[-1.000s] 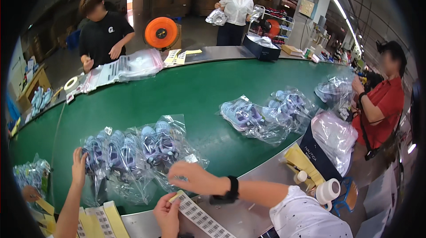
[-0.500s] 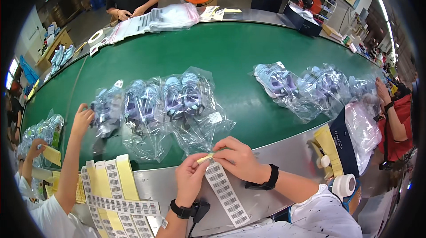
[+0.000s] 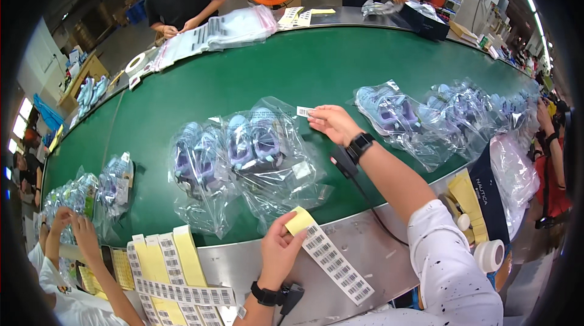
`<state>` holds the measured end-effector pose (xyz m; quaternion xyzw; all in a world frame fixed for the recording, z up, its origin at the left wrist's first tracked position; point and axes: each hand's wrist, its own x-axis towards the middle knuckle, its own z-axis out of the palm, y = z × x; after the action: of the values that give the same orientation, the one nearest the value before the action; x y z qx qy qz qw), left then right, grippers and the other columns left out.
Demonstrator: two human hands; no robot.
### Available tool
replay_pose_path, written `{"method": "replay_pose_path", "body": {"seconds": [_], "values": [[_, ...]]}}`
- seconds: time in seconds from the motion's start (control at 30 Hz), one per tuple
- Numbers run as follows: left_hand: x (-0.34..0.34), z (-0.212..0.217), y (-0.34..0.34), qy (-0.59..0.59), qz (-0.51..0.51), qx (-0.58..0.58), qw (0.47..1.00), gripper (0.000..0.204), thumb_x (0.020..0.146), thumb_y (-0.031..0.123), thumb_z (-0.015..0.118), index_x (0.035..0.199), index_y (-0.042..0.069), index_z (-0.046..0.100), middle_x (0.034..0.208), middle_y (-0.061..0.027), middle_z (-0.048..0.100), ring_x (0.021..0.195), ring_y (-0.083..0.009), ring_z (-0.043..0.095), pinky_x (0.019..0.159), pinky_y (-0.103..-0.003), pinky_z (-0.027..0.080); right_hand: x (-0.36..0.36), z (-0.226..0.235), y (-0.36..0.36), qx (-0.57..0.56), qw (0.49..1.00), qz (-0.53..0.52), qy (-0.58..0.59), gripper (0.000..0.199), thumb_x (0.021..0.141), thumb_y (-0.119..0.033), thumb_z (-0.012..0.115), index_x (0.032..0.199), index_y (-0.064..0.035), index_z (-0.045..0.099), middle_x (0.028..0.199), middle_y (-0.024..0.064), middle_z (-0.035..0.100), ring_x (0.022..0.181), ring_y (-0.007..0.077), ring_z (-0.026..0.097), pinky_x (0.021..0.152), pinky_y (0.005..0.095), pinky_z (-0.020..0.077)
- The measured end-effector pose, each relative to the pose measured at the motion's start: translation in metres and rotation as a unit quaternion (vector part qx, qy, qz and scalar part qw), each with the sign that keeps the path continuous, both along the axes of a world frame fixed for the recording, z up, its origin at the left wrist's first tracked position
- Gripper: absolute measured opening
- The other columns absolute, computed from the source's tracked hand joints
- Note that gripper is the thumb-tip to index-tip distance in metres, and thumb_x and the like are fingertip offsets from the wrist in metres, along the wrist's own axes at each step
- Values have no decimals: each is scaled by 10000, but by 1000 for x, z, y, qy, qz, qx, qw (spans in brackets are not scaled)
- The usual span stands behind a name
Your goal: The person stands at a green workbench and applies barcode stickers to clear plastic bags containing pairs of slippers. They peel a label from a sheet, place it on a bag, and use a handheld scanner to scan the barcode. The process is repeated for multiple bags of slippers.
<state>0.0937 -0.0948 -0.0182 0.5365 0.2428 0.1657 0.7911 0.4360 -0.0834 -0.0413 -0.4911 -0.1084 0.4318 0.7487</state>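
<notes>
My right hand (image 3: 334, 124) reaches over the green belt, pinching a small white barcode label (image 3: 303, 111) between its fingertips. It is beside a clear plastic bag with a pair of light blue and purple sneakers (image 3: 254, 142). Close to the metal edge, my left hand (image 3: 281, 247) grips a strip of barcode labels (image 3: 336, 265) by its bare yellow backing end. The strip hangs down to the right over the metal ledge. Another bagged pair of sneakers (image 3: 198, 152) lies left of the first. Both my wrists wear black bands with small devices and cables.
More bagged sneakers (image 3: 389, 110) lie on the belt (image 3: 182, 95) at the right and far left. Label sheets (image 3: 170, 265) cover the ledge beside a neighbour's hands (image 3: 76, 225). A dark box (image 3: 480, 189) and white tape roll (image 3: 488, 256) stand right. Co-workers stand across the belt.
My right hand has left the strip and moved up and right over the belt with one label. My left hand still holds the strip. The neighbour's hand and a bagged pair have shifted left.
</notes>
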Motion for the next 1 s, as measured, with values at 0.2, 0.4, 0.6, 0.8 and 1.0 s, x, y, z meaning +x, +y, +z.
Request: {"method": "replay_pose_path", "body": {"seconds": [0.2,0.4,0.6,0.8,1.0], "values": [[-4,-6,2,8,16,-14,1000,444,874,-44,602,1290,-47,448,1173,-176,602,1007,-175,633,839,-254,513,-12,17,51,94,994,47,-44,111,856,-40,661,925,-50,574,992,92,635,941,196,615,844,336,515],[0,-4,0,5,8,-18,1000,423,870,-50,605,1270,-55,467,1159,-174,609,1021,-175,629,853,-255,516,-22,37,23,140,975,22,-173,52,829,-42,681,856,-43,636,1126,143,620,1032,172,589,919,317,445],[3,-2,0,12,3,-20,1000,422,869,-58,599,1269,-55,467,1153,-168,610,1015,-172,628,851,-261,508,-38,29,50,-30,950,50,-308,66,795,-55,695,819,-13,650,947,69,650,864,111,597,819,252,441],[3,-2,0,11,7,-23,1000,419,870,-61,594,1270,-53,469,1150,-165,612,1011,-169,628,850,-259,506,-28,26,93,-42,926,11,-376,69,779,-33,689,792,5,633,731,27,634,680,92,575,635,239,449],[-1,-4,-1,7,12,-34,999,424,870,-65,589,1274,-53,462,1150,-164,612,1007,-165,626,852,-259,504,-27,29,104,-73,954,-1,-290,67,787,-20,684,775,13,627,736,61,638,673,120,616,611,247,509]]}}
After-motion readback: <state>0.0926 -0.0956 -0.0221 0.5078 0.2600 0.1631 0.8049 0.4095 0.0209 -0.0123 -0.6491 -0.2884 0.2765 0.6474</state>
